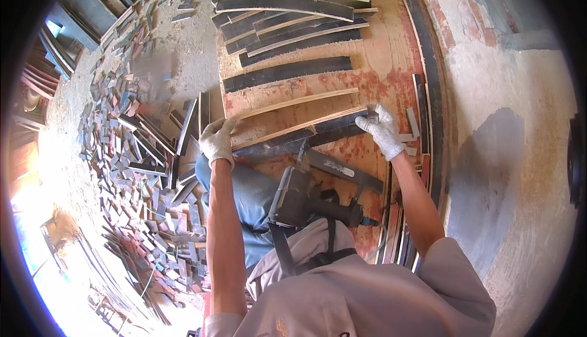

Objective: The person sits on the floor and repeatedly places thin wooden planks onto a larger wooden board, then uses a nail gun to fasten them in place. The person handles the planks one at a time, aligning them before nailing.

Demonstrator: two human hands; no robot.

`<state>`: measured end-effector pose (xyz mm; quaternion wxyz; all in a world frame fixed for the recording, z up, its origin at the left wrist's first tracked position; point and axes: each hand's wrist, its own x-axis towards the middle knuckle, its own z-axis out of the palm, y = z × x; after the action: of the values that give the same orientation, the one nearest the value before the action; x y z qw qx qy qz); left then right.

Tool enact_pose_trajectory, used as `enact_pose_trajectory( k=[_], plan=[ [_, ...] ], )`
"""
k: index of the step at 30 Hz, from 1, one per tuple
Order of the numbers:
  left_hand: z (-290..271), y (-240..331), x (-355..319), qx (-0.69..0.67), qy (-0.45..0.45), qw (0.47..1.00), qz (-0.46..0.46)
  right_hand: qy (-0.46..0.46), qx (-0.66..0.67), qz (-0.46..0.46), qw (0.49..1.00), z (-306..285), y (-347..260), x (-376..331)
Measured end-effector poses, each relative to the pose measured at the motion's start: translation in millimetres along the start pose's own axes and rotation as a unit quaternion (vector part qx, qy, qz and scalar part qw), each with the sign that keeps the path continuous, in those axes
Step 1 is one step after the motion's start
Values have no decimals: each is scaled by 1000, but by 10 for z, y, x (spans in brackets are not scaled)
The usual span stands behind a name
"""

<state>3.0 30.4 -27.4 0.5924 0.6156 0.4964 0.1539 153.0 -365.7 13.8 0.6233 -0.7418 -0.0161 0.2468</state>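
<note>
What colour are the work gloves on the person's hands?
White knit gloves on the left hand and right hand, best seen in the head view.

A worn plywood counter (379, 62) fills the upper centre, carrying dark curved strips (287, 71) and a nail gun (306, 196).

A long dark plywood strip (306, 130) is lying across the big round wooden board (385, 62), the left hand (216, 141) sitting at its left end and the right hand (382, 130) at its right end. Behind the strip, a stack of dark curved slats (287, 16) is lying on the board. Before it, a grey nail gun (306, 199) is resting. Left of the board, a heap of small wood offcuts (131, 153) is covering the floor.
</note>
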Motion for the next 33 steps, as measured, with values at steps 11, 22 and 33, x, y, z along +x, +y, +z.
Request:
enact_pose_trajectory(
  k=[11,22,33],
  plan=[
    [-49,77,33,-88,0,991,-101,143,104,70,982,14,-191,158],
    [-121,-51,37,-149,-18,988,-34,165,82,83,979,236,-71,488],
    [-11,125,-383,-44,4,999,-4,160,40,29,986,265,16,348]
  ],
)
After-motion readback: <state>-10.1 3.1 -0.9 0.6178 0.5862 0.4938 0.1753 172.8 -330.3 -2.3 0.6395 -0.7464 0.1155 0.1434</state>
